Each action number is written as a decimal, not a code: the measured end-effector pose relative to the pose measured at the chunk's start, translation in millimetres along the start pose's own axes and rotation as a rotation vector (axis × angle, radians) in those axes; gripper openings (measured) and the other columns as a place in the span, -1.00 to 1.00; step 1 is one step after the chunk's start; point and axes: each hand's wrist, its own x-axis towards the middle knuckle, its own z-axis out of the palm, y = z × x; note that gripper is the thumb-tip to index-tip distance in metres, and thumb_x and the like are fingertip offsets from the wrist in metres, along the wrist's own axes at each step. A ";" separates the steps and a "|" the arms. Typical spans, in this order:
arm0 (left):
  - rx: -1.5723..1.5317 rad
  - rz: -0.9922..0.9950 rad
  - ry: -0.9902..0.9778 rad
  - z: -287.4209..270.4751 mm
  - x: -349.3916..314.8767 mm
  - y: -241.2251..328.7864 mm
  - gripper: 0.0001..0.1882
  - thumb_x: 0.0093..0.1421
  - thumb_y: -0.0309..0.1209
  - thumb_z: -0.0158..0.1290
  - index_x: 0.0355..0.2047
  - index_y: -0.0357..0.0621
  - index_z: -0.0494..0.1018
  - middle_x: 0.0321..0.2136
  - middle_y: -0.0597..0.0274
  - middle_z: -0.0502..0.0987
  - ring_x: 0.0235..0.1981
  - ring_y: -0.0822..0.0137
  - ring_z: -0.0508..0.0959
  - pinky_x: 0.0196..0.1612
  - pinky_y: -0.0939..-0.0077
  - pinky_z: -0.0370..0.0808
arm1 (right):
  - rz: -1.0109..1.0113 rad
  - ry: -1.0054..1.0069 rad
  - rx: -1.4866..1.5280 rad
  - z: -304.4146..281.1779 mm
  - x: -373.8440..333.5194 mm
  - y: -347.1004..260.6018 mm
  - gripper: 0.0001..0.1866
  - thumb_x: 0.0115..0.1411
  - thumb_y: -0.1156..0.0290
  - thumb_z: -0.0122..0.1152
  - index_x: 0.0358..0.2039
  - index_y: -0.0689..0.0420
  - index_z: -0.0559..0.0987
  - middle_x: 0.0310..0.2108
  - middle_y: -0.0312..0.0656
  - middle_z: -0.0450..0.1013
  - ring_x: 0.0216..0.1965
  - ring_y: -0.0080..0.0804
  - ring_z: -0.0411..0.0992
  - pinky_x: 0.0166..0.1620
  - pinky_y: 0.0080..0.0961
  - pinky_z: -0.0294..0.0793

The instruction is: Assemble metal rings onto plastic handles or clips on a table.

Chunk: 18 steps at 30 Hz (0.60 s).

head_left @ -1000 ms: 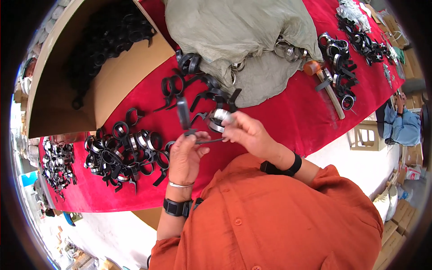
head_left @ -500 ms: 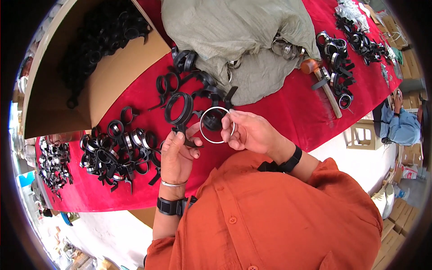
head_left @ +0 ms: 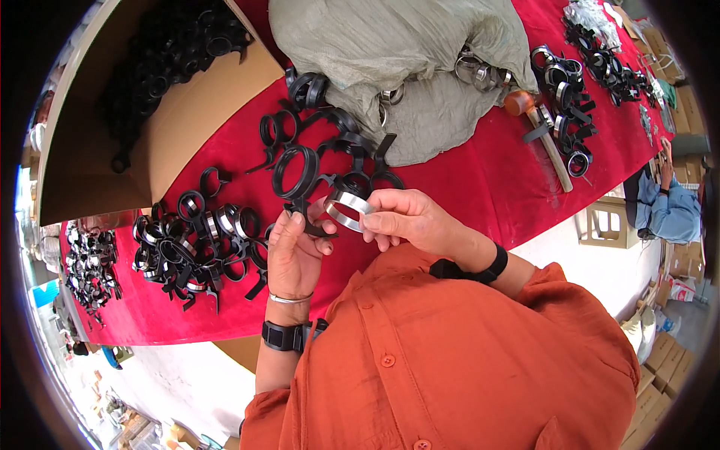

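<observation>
My left hand (head_left: pixel 294 251) grips a black plastic ring with a stem (head_left: pixel 297 174) by its lower end, the round part standing up above my fingers. Between the thumb and fingers of my right hand (head_left: pixel 409 217) is a shiny metal ring (head_left: pixel 346 211), tilted so its broad band shows. The metal ring is close to the fingers of my left hand, beside the black ring's stem. Behind both hands, several loose black ringed parts (head_left: pixel 352 154) lie on the red cloth.
A cardboard box (head_left: pixel 202 112) of black parts stands at the far left. Assembled black-and-metal rings (head_left: pixel 202 251) are heaped left of my hands. A grey-green sack (head_left: pixel 405 45) holds metal rings. Rightward lie a mallet (head_left: pixel 551 142) and more ringed parts (head_left: pixel 566 97). Another person (head_left: pixel 667 206) sits far right.
My right hand has turned the metal ring from a face-on circle to a tilted band and lowered it slightly. My left hand still holds the black ring, nearly in place.
</observation>
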 end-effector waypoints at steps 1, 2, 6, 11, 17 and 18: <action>-0.005 0.010 0.009 0.9 -0.3 -0.6 -0.77 0.22 -0.34 -0.08 -0.17 -0.19 0.37 -0.16 0.00 0.47 -0.38 0.33 0.51 -0.53 0.64 0.46 | 0.000 -0.001 0.001 0.2 -0.8 1.3 -0.80 0.21 0.25 0.04 -0.40 0.12 0.48 -0.53 -0.42 0.41 -0.57 -0.76 0.31 -0.52 -0.80 0.23; -0.004 0.010 0.010 3.1 -0.4 -1.1 -0.77 0.22 -0.34 -0.08 -0.17 -0.19 0.37 -0.16 0.00 0.47 -0.38 0.33 0.51 -0.53 0.64 0.46 | -0.047 -0.017 -0.077 0.1 -1.3 3.3 -0.81 0.20 0.27 0.06 -0.39 0.13 0.49 -0.55 -0.42 0.40 -0.57 -0.76 0.30 -0.52 -0.79 0.23; 0.176 0.039 0.012 4.2 -0.9 -0.8 -0.81 0.18 -0.41 -0.05 -0.22 -0.22 0.34 -0.23 0.05 0.47 -0.45 0.41 0.49 -0.61 0.70 0.41 | -0.048 -0.015 -0.190 2.0 -4.4 -5.1 -0.82 0.18 0.31 0.09 -0.35 0.17 0.50 -0.59 -0.40 0.37 -0.61 -0.74 0.25 -0.54 -0.77 0.22; 0.077 -0.130 -0.121 12.3 -7.9 14.1 -0.81 0.10 -0.52 0.00 -0.26 -0.25 0.32 -0.28 0.03 0.47 -0.54 0.48 0.45 -0.74 0.79 0.30 | 0.126 0.021 0.111 -11.7 -2.2 -13.1 -0.76 0.23 0.25 -0.01 -0.34 0.16 0.49 -0.65 -0.37 0.38 -0.75 -0.75 0.19 -0.68 -0.80 0.09; 0.079 -0.245 -0.044 18.2 -6.0 4.7 -0.86 0.06 -0.57 -0.02 -0.34 -0.15 0.32 -0.45 0.17 0.44 -0.61 0.51 0.39 -0.74 0.80 0.25 | -0.020 0.252 -0.212 -12.3 1.6 -1.1 -0.78 0.19 0.31 0.05 -0.27 0.20 0.48 -0.58 -0.31 0.40 -0.64 -0.66 0.32 -0.59 -0.71 0.27; 0.075 -0.224 0.023 16.4 -4.4 2.6 -0.88 0.06 -0.57 -0.02 -0.37 -0.13 0.31 -0.45 0.17 0.44 -0.61 0.50 0.39 -0.74 0.79 0.25 | -0.225 0.420 -0.420 -9.6 3.8 2.2 -0.82 0.13 0.35 0.11 -0.30 0.18 0.48 -0.55 -0.29 0.41 -0.57 -0.59 0.38 -0.55 -0.64 0.35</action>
